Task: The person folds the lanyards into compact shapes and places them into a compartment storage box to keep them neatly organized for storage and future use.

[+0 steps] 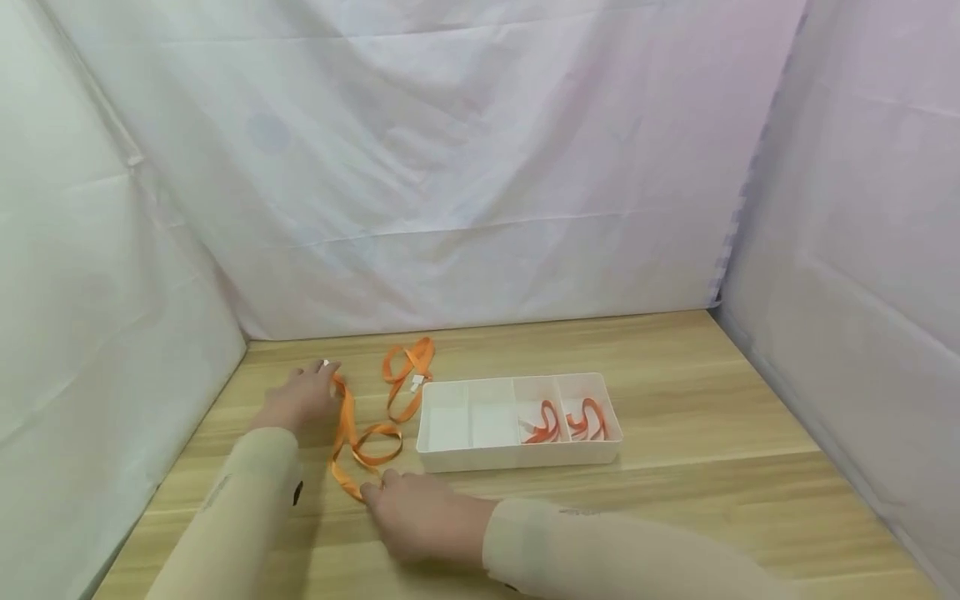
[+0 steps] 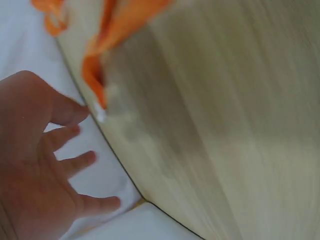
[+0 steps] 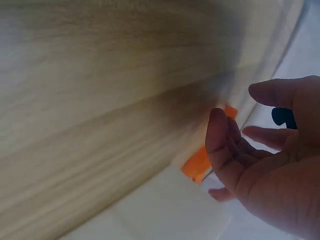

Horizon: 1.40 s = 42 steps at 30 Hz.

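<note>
A long orange ribbon lies in loops on the wooden table, left of a white divided tray. My left hand lies flat on the table with its fingertips at the ribbon's far left bend. In the left wrist view that hand has its fingers spread and holds nothing; the ribbon lies just beyond them. My right hand rests near the front loop, fingertips touching the ribbon's lower end. In the right wrist view its fingers are loosely bent, with the ribbon behind them, not gripped.
The tray's two right compartments each hold a short folded orange ribbon piece; its two left compartments look bare. White cloth walls close in the table at the back and both sides.
</note>
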{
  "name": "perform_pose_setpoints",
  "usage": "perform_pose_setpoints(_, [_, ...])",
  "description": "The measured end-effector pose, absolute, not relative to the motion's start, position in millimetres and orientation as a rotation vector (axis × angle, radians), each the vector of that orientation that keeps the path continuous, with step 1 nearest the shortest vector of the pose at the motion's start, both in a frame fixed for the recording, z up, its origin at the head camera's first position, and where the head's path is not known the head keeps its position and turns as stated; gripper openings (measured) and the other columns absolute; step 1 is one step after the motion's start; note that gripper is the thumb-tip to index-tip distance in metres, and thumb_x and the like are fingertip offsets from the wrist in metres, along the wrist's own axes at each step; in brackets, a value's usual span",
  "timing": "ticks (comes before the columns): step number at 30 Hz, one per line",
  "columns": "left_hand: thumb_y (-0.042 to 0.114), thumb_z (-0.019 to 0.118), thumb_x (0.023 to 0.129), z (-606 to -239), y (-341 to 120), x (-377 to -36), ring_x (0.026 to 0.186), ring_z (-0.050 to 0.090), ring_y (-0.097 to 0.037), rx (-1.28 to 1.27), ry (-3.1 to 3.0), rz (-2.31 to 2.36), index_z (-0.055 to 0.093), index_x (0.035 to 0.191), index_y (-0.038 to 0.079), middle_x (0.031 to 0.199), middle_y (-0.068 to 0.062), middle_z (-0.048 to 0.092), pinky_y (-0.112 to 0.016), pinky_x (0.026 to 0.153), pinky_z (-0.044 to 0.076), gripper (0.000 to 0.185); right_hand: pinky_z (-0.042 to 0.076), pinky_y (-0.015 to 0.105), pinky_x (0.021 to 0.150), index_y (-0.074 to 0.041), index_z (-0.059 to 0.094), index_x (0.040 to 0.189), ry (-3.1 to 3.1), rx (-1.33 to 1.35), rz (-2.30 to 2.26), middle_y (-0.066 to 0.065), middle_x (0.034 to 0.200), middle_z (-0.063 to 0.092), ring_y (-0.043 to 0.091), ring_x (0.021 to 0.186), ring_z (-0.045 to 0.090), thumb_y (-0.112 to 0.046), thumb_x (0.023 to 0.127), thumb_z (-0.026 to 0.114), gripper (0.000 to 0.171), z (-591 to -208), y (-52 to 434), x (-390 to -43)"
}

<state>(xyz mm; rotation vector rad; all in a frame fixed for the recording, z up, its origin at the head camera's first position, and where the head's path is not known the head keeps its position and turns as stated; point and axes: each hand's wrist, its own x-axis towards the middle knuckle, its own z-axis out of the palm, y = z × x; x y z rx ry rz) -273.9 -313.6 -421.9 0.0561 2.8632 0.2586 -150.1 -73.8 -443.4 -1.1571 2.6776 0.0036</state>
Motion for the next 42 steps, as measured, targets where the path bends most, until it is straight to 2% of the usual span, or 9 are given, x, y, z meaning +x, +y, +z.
perform_pose_setpoints(3, [0.03, 0.061, 0.105, -431.6, -316.4, -281.4, 0.156, 0.018, -0.062, 0.103, 2.924, 0.17, 0.029, 0.167, 0.011, 0.174, -0.028, 0.021, -0.096, 0.106, 0.018, 0.072, 0.054, 0.032, 0.058, -0.031, 0.056, 0.139, 2.715, -1.085, 0.054, -0.006, 0.108, 0.067, 0.012, 0.071, 0.059, -0.03, 0.099, 0.069, 0.042, -453.4, -80.6, -150.6])
perform_pose_setpoints(7, [0.023, 0.052, 0.109, -437.2, -321.4, -287.4, 0.157, 0.021, -0.06, 0.146, 2.909, 0.053, 0.038, 0.164, 0.012, 0.173, -0.024, 0.028, -0.097, 0.105, 0.016, 0.058, 0.052, 0.032, 0.054, -0.029, 0.064, 0.116, 2.749, -1.125, 0.082, -0.009, 0.097, 0.067, 0.009, 0.072, 0.058, -0.03, 0.094, 0.075, 0.025, -458.1, -81.7, -151.0])
perform_pose_setpoints(10, [0.022, 0.045, 0.11, -440.4, -328.9, -289.0, 0.156, 0.022, -0.06, 0.152, 2.857, 0.005, 0.043, 0.161, 0.009, 0.172, -0.023, 0.032, -0.097, 0.104, 0.017, 0.053, 0.049, 0.03, 0.05, -0.028, 0.065, 0.099, 2.763, -1.171, 0.089, -0.01, 0.087, 0.065, 0.006, 0.071, 0.057, -0.028, 0.091, 0.078, 0.016, -458.5, -78.4, -148.4])
perform_pose_setpoints(15, [0.021, 0.047, 0.108, -445.9, -340.3, -290.7, 0.155, 0.024, -0.061, 0.154, 2.86, 0.013, 0.048, 0.157, 0.005, 0.169, -0.025, 0.035, -0.098, 0.102, 0.019, 0.052, 0.047, 0.029, 0.047, -0.026, 0.069, 0.092, 2.753, -1.155, 0.165, -0.008, 0.082, 0.063, 0.008, 0.064, 0.053, -0.026, 0.094, 0.073, 0.004, -454.2, -65.0, -141.6])
perform_pose_setpoints(22, [0.009, 0.045, 0.106, -451.8, -348.6, -289.3, 0.153, 0.029, -0.06, 0.149, 2.884, 0.015, 0.048, 0.157, 0.005, 0.17, -0.023, 0.035, -0.098, 0.1, 0.021, 0.051, 0.044, 0.031, 0.044, -0.025, 0.07, 0.078, 2.756, -1.202, 0.243, -0.008, 0.076, 0.06, 0.009, 0.057, 0.05, -0.029, 0.095, 0.072, 0.017, -441.5, -34.9, -126.4])
perform_pose_setpoints(34, [0.003, 0.047, 0.103, -453.2, -352.1, -290.3, 0.151, 0.032, -0.062, 0.129, 2.895, 0.032, 0.051, 0.155, 0.006, 0.168, -0.023, 0.038, -0.098, 0.099, 0.021, 0.052, 0.047, 0.034, 0.045, -0.021, 0.075, 0.083, 2.774, -0.964, 0.313, -0.005, 0.068, 0.057, 0.012, 0.056, 0.05, -0.033, 0.093, 0.074, 0.016, -439.6, -3.2, -122.8])
perform_pose_setpoints(42, [0.007, 0.051, 0.104, -451.5, -349.2, -291.3, 0.14, 0.045, -0.064, 0.11, 2.923, 0.067, 0.054, 0.149, 0.008, 0.145, -0.033, 0.06, -0.098, 0.097, 0.024, 0.045, 0.043, 0.033, 0.041, -0.021, 0.073, 0.086, 2.827, -0.989, 0.185, -0.006, 0.069, 0.058, 0.011, 0.054, 0.048, -0.034, 0.091, 0.077, 0.014, -425.4, 4.5, -128.7])
